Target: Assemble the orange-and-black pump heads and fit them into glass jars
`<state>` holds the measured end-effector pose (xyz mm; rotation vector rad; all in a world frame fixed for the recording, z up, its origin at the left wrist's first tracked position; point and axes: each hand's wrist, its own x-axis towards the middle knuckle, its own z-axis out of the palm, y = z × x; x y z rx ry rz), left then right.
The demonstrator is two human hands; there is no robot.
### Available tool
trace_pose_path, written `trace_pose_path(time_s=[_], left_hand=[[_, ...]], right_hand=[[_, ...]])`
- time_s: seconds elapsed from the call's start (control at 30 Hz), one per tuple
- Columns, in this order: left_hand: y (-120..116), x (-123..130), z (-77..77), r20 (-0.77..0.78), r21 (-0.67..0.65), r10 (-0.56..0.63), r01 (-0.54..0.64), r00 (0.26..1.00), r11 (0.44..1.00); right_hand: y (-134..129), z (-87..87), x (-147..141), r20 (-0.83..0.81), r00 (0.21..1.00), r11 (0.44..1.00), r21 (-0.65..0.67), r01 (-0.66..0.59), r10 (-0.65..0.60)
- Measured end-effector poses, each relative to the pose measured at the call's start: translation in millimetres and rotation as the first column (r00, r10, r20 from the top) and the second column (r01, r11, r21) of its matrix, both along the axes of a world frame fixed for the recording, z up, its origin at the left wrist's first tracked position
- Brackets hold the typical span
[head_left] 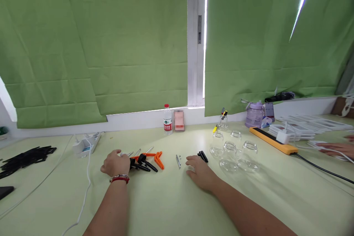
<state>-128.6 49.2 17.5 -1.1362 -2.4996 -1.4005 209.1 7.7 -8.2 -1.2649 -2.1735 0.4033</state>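
My left hand (115, 163) rests on the table beside a cluster of black clamp parts (142, 163) and orange clamp pieces (158, 160); its fingers are bent and what lies under them is hidden. Thin metal rods (137, 152) stick out among those parts. At the centre, my right hand (199, 169) has its fingers apart and holds nothing. Just beyond it is a small black piece (202, 156). To its left lie a silver metal pin (178, 161) and tiny metal bits (180, 157).
Several clear glass jars (229, 156) stand to the right. Behind are a water bottle (167, 120), a purple jug (254, 115) and an orange power strip (272, 141). Black straps (26, 158) and white cables (87, 177) lie left. Another person's hand (336, 150) is at the far right.
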Motion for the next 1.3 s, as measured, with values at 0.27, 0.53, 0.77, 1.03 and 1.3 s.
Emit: trace_pose_path(time_s=[0.27,0.53,0.77,1.03,1.3], left_hand=[[4.5,-13.8,-15.1,0.026,-0.3,0.014,-0.005,1.0,0.954],[2.9,-16.4,-13.7,-0.006,-0.401,0.01,-0.012,1.0,0.916],[2.4,-12.7,-11.9,-0.056,-0.359,0.036,-0.054,0.998,0.932],[4.7,-9.0,-9.7,-0.133,-0.164,0.075,-0.096,0.988,0.982],[1.8,9.4,0.3,-0.239,0.28,-0.015,0.084,0.971,0.956]], right_hand=[[4.6,-3.8,2.0,0.055,0.998,0.997,-0.062,-0.036,0.04],[4.2,-8.2,-7.9,0.176,0.972,0.988,-0.025,-0.151,0.153],[3.5,-5.6,-10.5,0.205,0.961,0.982,-0.012,-0.186,0.185],[3.1,-6.1,-9.9,0.213,0.961,0.984,-0.004,-0.179,0.176],[4.4,-8.5,-11.6,0.288,0.942,0.984,0.0,-0.176,0.169]])
